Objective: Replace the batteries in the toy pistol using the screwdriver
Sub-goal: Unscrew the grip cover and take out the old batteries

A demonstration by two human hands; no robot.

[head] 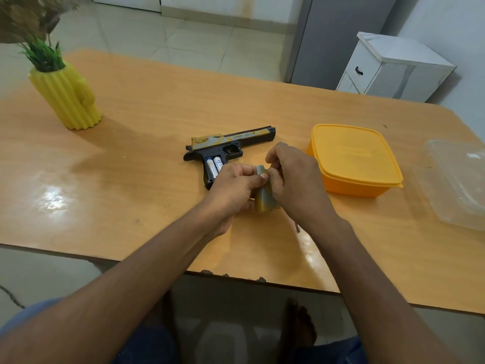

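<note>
Both hands, left and right, pinching curved olive plastic grip cover, toy pistol lying open beside

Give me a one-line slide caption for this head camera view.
Both hands hold the grip cover beside the toy pistol, two batteries exposed.

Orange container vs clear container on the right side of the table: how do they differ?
The orange container is opaque and sits wholly in view beside the right hand; the clear container is see-through and cut off by the frame's right edge. The orange one lies nearer the toy pistol; the clear one lies farther right. Both rest on the table, untouched by either hand.
</note>
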